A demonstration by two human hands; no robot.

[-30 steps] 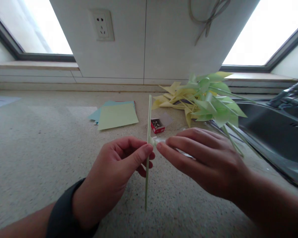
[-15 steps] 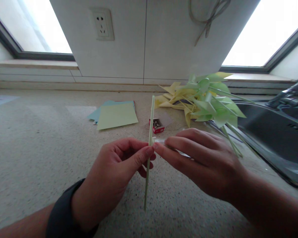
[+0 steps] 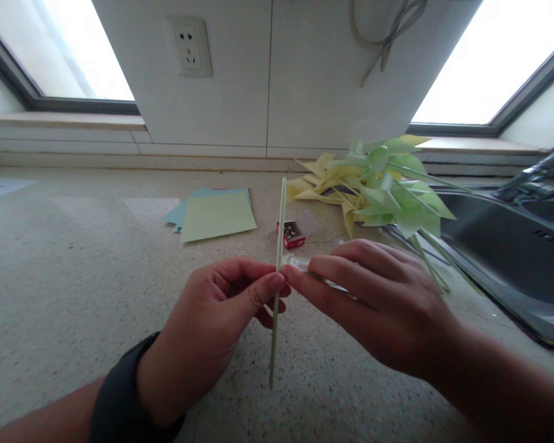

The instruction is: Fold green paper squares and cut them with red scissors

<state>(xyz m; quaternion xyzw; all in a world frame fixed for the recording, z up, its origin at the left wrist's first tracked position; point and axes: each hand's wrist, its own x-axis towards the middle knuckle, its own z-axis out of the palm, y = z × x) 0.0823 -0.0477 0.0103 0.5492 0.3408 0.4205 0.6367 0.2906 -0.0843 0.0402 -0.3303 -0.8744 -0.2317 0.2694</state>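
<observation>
A pale green sheet of paper [image 3: 281, 227] stands upright, seen almost edge-on in front of me. My left hand [image 3: 226, 314] pinches it near its middle between thumb and forefinger. From the other side, my right hand [image 3: 373, 295] brings its fingertips close together against the paper's right face. Its thumb is hidden under the fingers. Some clear, shiny material [image 3: 300, 263] shows just behind the right forefinger; I cannot make out its kind or whether it is held. Beyond the sheet sits a small open red box [image 3: 294, 242] of small metal pieces.
Yellow and green paper pinwheels [image 3: 378, 191] on sticks lie in a pile at the back right, beside a metal sink [image 3: 512, 264] with a faucet [image 3: 530, 175]. Light green and blue paper sheets [image 3: 219, 215] are stacked at the back left. Behind is a wall with a socket [image 3: 191, 46].
The right fingertips have shifted slightly at the paper's face, and a bit more of the clear material shows behind them. The left hand keeps its pinch on the sheet.
</observation>
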